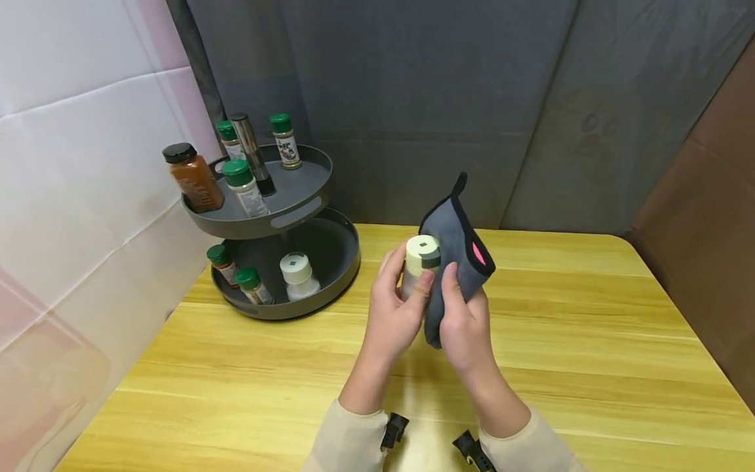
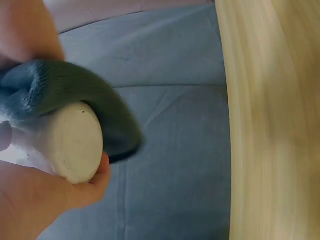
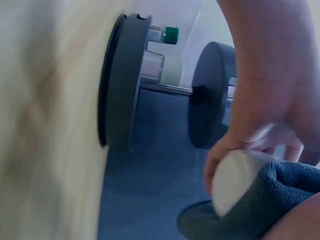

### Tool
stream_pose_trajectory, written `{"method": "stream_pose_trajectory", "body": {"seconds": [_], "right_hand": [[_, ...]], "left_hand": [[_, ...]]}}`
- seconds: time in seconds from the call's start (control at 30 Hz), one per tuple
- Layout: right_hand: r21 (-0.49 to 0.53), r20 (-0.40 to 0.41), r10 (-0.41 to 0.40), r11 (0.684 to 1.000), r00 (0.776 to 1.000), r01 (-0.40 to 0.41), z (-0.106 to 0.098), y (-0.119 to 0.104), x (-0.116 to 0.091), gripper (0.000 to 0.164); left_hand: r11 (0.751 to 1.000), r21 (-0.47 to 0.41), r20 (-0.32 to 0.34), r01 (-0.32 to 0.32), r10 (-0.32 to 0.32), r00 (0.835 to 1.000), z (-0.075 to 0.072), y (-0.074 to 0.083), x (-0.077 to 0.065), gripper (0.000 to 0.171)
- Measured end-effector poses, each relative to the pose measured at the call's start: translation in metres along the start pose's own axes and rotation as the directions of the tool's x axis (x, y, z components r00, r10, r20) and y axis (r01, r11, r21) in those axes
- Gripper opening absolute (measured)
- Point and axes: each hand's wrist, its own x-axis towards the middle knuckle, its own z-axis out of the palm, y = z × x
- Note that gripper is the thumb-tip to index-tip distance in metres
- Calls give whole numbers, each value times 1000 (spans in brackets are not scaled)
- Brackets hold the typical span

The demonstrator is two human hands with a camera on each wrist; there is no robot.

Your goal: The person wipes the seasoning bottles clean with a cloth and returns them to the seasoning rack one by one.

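Note:
My left hand (image 1: 394, 314) grips a small shaker jar (image 1: 422, 252) with a cream lid, above the wooden table. My right hand (image 1: 468, 328) pinches a folded grey-blue cloth (image 1: 451, 242) with black edging and a hanging loop, thumb on its near face. The cloth lies against the right side of the jar. In the left wrist view the jar's pale round base (image 2: 77, 142) faces the camera, with the fuzzy cloth (image 2: 75, 90) wrapped along one side. The right wrist view shows the same cloth (image 3: 255, 205) touching the jar (image 3: 232, 180).
A dark two-tier turntable rack (image 1: 295, 305) stands at the left back. Several green-capped spice jars (image 1: 250, 187), a black-capped orange jar (image 1: 194, 177) and a tall metallic grinder (image 1: 252, 154) are on it. Another cream-lidded shaker (image 1: 299, 276) sits on its lower tier. Grey curtain (image 1: 442, 111) hangs behind the table (image 1: 590, 347).

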Motion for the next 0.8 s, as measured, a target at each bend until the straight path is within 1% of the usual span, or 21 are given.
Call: {"method": "stream_pose_trajectory", "body": {"seconds": [0.07,0.17,0.2,0.23,0.3,0.37,0.43,0.47,0.5,0.57,0.63,0.7,0.73,0.77,0.8], "right_hand": [[-10,-2,93,996,996,-93,-2,2,1,51],[8,2,239,971,971,-239,-7,-1,6,52],[28,4,268,963,963,-268,-8,-3,7,52],[51,4,280,959,960,-280,-10,-5,9,52],[99,3,250,963,968,-249,-12,-9,11,51],[132,-1,180,975,984,-178,-13,-12,12,52],[137,-14,108,985,994,-105,-12,-12,12,53],[134,-19,85,988,996,-82,-12,-9,12,52],[123,-19,81,989,997,-78,-11,-6,11,52],[86,-27,112,990,993,-109,-10,2,8,52],[67,-23,189,980,982,-188,-10,11,4,52],[86,-9,277,957,961,-275,-11,15,2,53],[109,-10,302,948,953,-300,-11,16,2,53],[134,-12,309,943,951,-304,-12,15,3,53],[166,-16,297,942,955,-290,-13,13,5,53]], "left_hand": [[1000,-11,-17,-4,3,1000,-1,1,1,50],[999,-30,-27,-10,9,1000,0,1,3,50],[999,-34,-27,-8,7,1000,1,1,4,51],[999,-33,-26,-8,8,1000,2,0,4,51],[999,-37,-25,-4,3,1000,5,-2,3,51],[999,-41,-24,1,-2,1000,7,-3,3,51],[999,-46,-23,3,-4,1000,8,-2,2,51],[999,-51,-26,3,-5,1000,8,-2,2,51],[998,-55,-30,3,-5,1000,8,0,3,51],[998,-56,-36,0,-2,999,8,2,4,52],[998,-58,-45,-5,2,999,7,3,5,51],[998,-56,-48,-7,5,999,7,4,5,50],[999,-50,-47,-10,8,999,7,4,5,50],[999,-48,-45,-12,10,999,7,4,6,50],[999,-47,-41,-11,9,999,7,4,6,50]]}}
